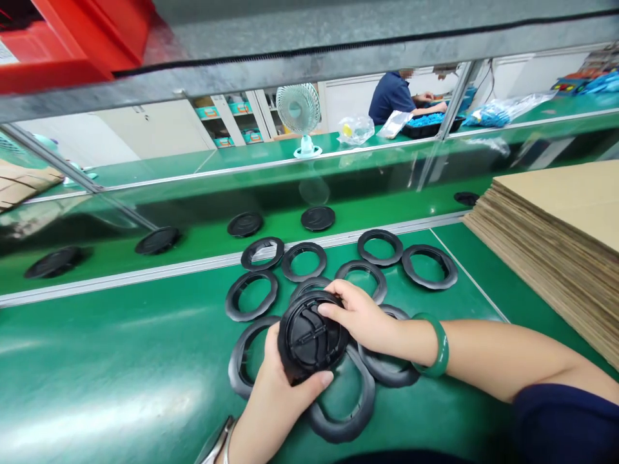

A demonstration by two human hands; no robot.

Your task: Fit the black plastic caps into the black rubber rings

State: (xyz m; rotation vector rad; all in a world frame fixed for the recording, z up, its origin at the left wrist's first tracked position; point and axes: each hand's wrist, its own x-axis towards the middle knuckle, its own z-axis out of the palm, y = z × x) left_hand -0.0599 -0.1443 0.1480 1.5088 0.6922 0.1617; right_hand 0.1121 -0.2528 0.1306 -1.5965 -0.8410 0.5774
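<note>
Between my two hands is a round black plastic disc part (313,336), tilted so its ribbed face shows. My left hand (285,393) grips its lower left edge, thumb along the bottom rim. Fingers of my right hand (360,316) close around the upper right edge, with the thumb on the face. Under and around the hands several black rings (251,295) lie loose on the green table (120,361). One ring (345,419) sits just below the held part, and another (429,267) lies farther right.
Behind the table edge, several black discs (318,218) rest on a green conveyor belt (203,235). A cardboard stack (546,258) stands at right. A metal shelf (309,55) with a red bin (72,45) hangs overhead. Beyond are a fan (298,109) and a seated person (393,96).
</note>
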